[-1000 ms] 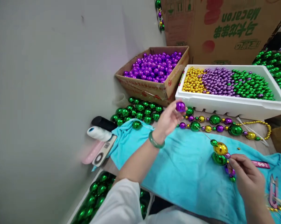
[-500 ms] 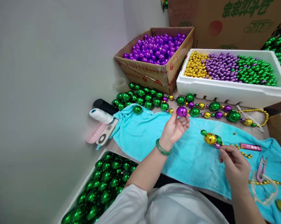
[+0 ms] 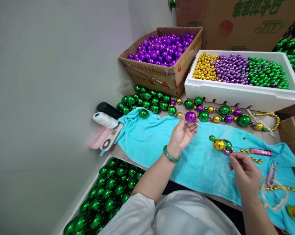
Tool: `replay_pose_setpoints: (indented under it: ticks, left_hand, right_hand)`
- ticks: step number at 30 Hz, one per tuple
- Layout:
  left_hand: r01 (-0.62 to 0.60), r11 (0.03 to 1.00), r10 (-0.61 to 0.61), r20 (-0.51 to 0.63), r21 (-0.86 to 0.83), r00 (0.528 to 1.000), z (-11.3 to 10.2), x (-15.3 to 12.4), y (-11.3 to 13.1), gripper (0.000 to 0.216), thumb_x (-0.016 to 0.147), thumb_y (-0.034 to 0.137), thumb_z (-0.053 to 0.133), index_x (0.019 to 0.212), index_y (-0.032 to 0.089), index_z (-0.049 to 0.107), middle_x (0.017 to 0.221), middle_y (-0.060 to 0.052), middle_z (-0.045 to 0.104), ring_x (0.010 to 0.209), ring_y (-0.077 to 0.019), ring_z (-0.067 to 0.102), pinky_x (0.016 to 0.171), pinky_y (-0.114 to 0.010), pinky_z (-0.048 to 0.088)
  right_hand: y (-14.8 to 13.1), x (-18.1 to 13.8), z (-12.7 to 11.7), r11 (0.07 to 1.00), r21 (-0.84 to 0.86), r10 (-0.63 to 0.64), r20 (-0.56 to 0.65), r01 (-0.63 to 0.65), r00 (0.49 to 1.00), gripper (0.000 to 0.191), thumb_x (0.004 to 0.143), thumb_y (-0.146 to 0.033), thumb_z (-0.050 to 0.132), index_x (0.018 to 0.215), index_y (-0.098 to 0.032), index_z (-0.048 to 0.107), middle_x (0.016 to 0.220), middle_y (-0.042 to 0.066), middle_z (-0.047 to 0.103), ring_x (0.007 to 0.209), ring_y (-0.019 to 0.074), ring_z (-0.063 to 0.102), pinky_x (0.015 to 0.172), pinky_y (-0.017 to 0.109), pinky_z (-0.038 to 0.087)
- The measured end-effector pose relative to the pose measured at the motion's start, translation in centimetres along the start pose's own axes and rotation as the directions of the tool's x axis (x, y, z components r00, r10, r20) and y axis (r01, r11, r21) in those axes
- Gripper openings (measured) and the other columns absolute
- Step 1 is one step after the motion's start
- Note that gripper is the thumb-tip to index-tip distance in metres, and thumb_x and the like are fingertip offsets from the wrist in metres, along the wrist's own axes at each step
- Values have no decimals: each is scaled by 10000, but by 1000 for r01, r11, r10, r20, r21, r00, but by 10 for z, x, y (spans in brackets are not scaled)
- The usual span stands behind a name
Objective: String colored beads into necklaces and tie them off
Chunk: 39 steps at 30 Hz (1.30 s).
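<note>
Between the thumb and fingers of my left hand (image 3: 183, 134) is a large shiny purple bead (image 3: 190, 117) on a pale string. The string slants down to the right to a small green bead (image 3: 212, 138), a big gold bead (image 3: 219, 144), a green bead (image 3: 227, 144) and a small purple bead (image 3: 226, 152). My right hand (image 3: 246, 173) pinches the strand just beside that small purple bead; the exact spot under the fingertips is hidden. A turquoise towel (image 3: 147, 140) lies beneath both hands.
Behind stand a cardboard box (image 3: 147, 70) of purple beads and a white foam box (image 3: 240, 94) of gold, purple and green beads. A finished-looking bead strand (image 3: 244, 120) lies along the towel. Thread snips (image 3: 272, 174) lie right; a tray of green beads (image 3: 110, 182) sits lower left.
The view has shifted very slightly. Both hands keep their grip, and the beads hang on the string between them almost as before.
</note>
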State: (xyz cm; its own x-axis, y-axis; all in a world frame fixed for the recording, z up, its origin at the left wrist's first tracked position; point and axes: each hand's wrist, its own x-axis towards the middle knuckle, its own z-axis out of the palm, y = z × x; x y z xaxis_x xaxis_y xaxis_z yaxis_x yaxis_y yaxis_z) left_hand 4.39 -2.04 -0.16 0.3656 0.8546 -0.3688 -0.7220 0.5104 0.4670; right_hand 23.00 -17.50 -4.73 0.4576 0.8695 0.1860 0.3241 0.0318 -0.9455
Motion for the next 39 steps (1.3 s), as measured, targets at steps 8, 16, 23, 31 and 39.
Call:
replay_pose_setpoints:
  ticks: [8, 16, 23, 31, 39]
  left_hand:
    - [-49, 999, 49, 23, 4, 999, -6, 0, 0, 367, 909, 469, 579, 875, 115, 671, 844, -81, 719, 698, -128, 672, 623, -222, 524]
    - [-209, 951, 187, 114, 228, 976, -7, -5, -10, 519, 715, 509, 783, 1109, 201, 646, 899, -56, 714, 748, -136, 668, 664, -222, 507]
    - [-345, 842, 273, 223, 414, 936, -3, -10, -21, 511, 684, 526, 795, 1077, 217, 695, 872, -23, 669, 694, -105, 599, 660, -221, 451]
    - [-368, 817, 288, 238, 444, 928, -3, -12, -26, 523, 691, 547, 780, 1094, 225, 699, 871, -25, 662, 701, -107, 565, 684, -228, 448]
    - [-378, 803, 234, 340, 461, 911, 6, -20, -23, 400, 707, 413, 810, 1042, 212, 722, 914, -31, 702, 801, -123, 614, 779, -233, 477]
  right_hand:
    - [1, 1, 1, 1000, 4, -2, -1, 2, 1000, 75, 865, -264, 661, 869, -190, 670, 753, -6, 557, 555, 88, 502, 482, 248, 397]
    - [7, 1, 3, 999, 25, 22, -4, -22, 1000, 89, 857, -274, 667, 866, -186, 674, 770, 2, 572, 550, 91, 504, 480, 251, 409]
    - [17, 5, 8, 980, 167, 104, 41, -109, 994, 99, 864, -284, 656, 859, -185, 664, 687, -11, 557, 550, 102, 509, 512, 257, 417]
    - [35, 2, 9, 930, 302, 193, 89, -211, 977, 104, 843, -276, 687, 890, -186, 668, 710, -11, 550, 588, 104, 510, 533, 253, 402]
    - [36, 4, 12, 929, 312, 183, 73, -197, 980, 129, 815, -281, 706, 876, -173, 667, 733, -5, 568, 579, 101, 524, 530, 257, 415]
